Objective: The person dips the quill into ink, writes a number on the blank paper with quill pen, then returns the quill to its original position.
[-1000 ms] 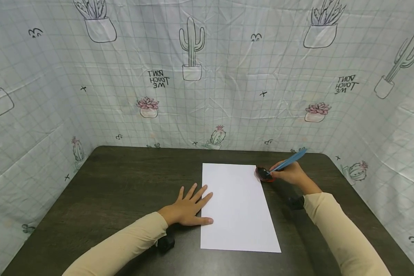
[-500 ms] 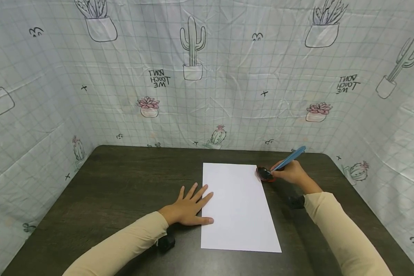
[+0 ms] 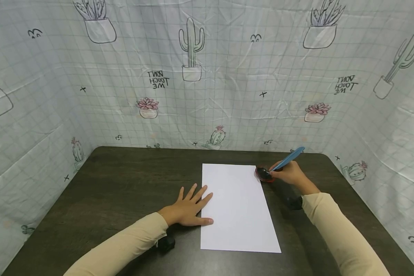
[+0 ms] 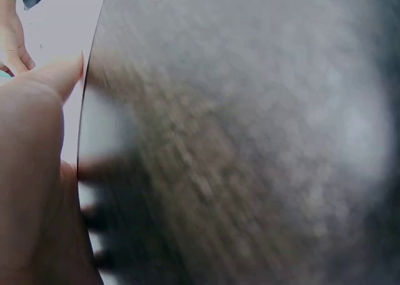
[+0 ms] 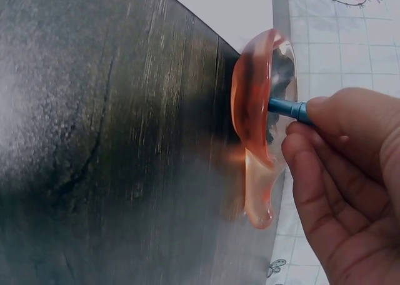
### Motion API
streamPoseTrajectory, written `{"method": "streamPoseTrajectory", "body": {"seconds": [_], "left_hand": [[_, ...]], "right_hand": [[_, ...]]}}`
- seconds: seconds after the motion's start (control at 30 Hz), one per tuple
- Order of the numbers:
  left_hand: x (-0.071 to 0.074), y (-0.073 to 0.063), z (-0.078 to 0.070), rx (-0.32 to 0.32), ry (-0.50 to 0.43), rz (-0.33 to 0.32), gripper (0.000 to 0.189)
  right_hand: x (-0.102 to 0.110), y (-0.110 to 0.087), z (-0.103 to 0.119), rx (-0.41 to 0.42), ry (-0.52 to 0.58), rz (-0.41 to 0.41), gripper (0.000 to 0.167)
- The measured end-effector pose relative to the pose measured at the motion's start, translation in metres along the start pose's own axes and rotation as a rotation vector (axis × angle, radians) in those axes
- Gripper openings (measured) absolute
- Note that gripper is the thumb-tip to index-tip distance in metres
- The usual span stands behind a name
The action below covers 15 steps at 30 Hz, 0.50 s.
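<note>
A sheet of white paper [image 3: 238, 211] lies on the dark wood table. My left hand [image 3: 188, 211] rests on its left edge with fingers spread, the fingertips and thumb on the paper. In the left wrist view the thumb [image 4: 59, 75] presses at the paper's edge. My right hand [image 3: 289, 174] pinches a slim blue pen [image 3: 289, 158] with a wide, feather-like upper end. Its tip is lowered into a small translucent orange dish [image 5: 253, 100] holding black liquid, and is hidden there. The dish sits at the paper's far right corner, with a short handle-like tab.
The dark table [image 3: 131, 180] spreads out on both sides of the paper. White cloth [image 3: 227, 107] printed with cacti hangs behind the table and at both sides. A black wrist camera [image 3: 165, 243] sits under the left wrist, another [image 3: 294, 203] under the right.
The pen's upper end has tipped slightly upward and left in the right hand's fingers. The left hand, the paper and the dish stay in place.
</note>
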<state>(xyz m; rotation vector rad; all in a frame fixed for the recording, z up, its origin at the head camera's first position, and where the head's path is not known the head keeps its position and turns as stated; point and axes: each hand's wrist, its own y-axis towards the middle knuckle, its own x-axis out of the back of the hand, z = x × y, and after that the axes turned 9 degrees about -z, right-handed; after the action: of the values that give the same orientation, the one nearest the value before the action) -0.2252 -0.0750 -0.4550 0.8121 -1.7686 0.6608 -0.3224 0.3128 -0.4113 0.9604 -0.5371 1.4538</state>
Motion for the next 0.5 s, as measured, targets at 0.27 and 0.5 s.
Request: {"method": "streamPoseTrajectory", "body": {"seconds": [0.27,0.5], "left_hand": [[-0.0052,0.0009,0.0028,-0.002,-0.008,-0.014,0.087],[-0.0022,-0.0001,0.0006,0.004,0.009,-0.009,0.085]], "right_hand": [[-0.0011,-0.002,0.0034,-0.007,-0.002,-0.027,0.014],[-0.0016,-0.0029,0.0027,-0.02,-0.026,-0.024,0.015]]}}
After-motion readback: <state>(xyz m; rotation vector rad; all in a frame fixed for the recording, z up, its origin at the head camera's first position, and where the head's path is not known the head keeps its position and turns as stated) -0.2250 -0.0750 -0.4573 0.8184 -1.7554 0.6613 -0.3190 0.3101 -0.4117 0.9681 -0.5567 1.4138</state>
